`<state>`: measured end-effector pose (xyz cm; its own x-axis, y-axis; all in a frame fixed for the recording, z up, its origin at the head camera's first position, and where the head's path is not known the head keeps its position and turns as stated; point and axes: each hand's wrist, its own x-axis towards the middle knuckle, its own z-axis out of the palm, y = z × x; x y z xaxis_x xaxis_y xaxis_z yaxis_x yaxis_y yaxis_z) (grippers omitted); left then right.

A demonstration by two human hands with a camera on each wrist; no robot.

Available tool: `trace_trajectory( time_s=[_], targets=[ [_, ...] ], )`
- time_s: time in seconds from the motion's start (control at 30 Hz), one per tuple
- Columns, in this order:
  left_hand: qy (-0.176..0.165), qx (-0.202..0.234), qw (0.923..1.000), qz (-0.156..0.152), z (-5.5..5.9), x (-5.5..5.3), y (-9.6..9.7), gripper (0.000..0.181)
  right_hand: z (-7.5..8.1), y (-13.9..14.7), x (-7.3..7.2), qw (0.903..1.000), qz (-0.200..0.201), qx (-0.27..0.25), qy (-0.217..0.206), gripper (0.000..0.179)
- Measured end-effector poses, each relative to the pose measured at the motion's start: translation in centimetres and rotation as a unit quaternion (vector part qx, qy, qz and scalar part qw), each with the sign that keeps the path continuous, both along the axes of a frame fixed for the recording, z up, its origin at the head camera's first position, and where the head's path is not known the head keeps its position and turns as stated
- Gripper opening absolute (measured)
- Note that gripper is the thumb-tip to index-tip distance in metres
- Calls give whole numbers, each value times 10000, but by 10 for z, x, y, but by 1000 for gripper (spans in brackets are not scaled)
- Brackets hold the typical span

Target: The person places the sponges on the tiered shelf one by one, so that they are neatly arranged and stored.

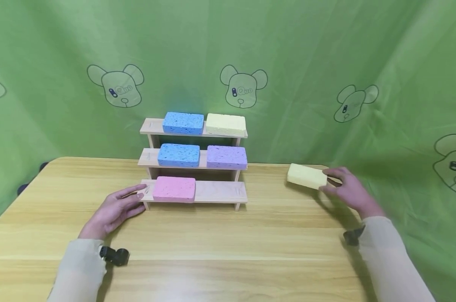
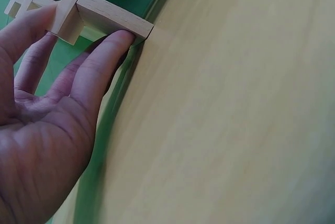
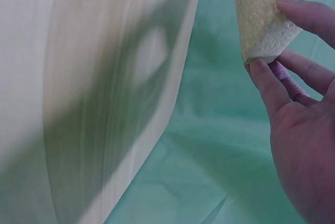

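A three-step wooden display rack [image 1: 220,191] stands toward the back of the table. My left hand [image 1: 116,209] holds the left end of its bottom step, fingertips at the plank and thumb against the leg, as the left wrist view shows. At the table's back right, my right hand [image 1: 347,188] pinches one end of a pale yellow sponge [image 1: 306,176] between thumb and fingers. On the bottom step's left half lies a pink sponge [image 1: 174,188]; a bare stretch of plank is to its right.
The middle step carries a blue sponge [image 1: 179,155] and a purple sponge [image 1: 226,157]. Above them, the top step bears another blue sponge [image 1: 183,123] and another pale yellow sponge [image 1: 226,124]. A green curtain [image 1: 296,46] hangs behind the wooden table [image 1: 228,247].
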<state>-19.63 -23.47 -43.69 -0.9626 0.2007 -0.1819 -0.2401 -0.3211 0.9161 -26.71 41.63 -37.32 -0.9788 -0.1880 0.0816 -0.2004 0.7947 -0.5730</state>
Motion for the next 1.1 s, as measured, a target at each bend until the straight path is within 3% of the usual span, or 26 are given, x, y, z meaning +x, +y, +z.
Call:
trace_trajectory(
  time_s=[0.8,1.1],
  targets=[
    [41,7,10000,17,0,2,-1,39,5,-35,19,9988,374,-110,309,69],
    [48,-47,10000,-37,0,1,1,48,3,-44,28,9966,545,-321,536,65]
  ],
)
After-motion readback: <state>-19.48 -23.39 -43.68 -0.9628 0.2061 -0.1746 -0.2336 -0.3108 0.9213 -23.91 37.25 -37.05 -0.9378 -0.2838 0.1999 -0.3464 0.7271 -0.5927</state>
